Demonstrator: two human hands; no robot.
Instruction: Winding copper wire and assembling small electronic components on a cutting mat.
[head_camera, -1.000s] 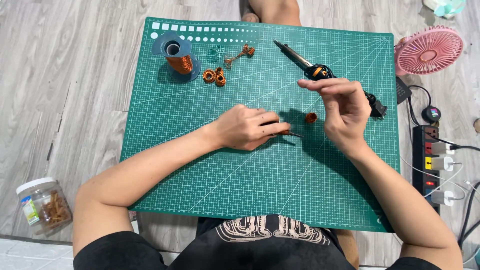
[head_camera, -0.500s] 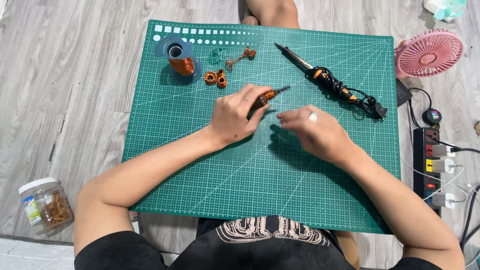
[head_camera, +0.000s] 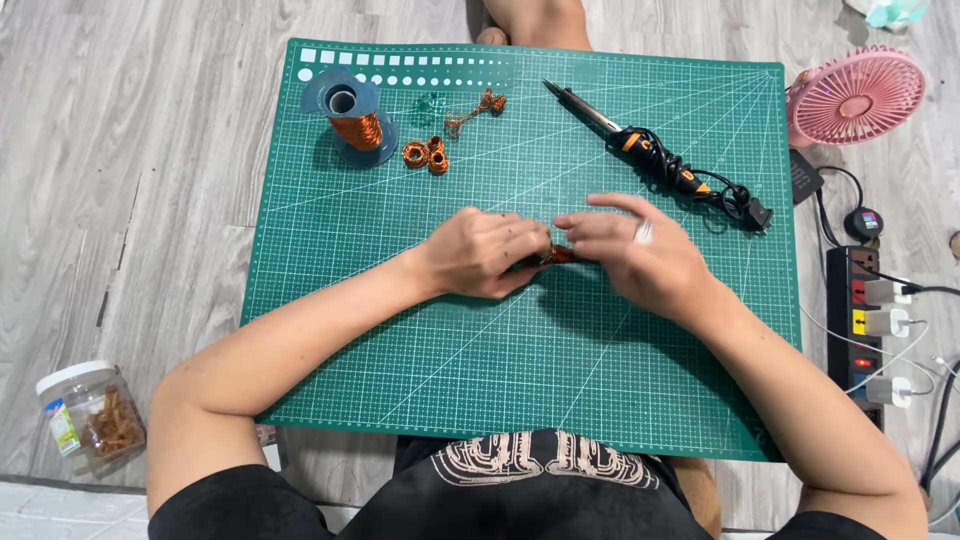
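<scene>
- Both hands, left hand (head_camera: 483, 252) and right hand (head_camera: 640, 255), meet fingertip to fingertip, pinched together on a small copper coil (head_camera: 560, 256) over the green cutting mat (head_camera: 420, 380).
- Beyond the left hand lie two finished copper rings (head_camera: 426, 154), so some winding looks done; the wire spool (head_camera: 352, 118) remains well stocked.
- Far left of that hand, a lidded plastic jar (head_camera: 88, 412) holds brown pieces.

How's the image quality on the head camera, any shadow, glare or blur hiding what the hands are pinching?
Head view: even, soft light, no glare on the green cutting mat; a soft shadow lies under the right hand; the small orange-brown piece between it and the left hand is mostly covered by fingers; hands are slightly soft, mat gridlines sharp.
</scene>
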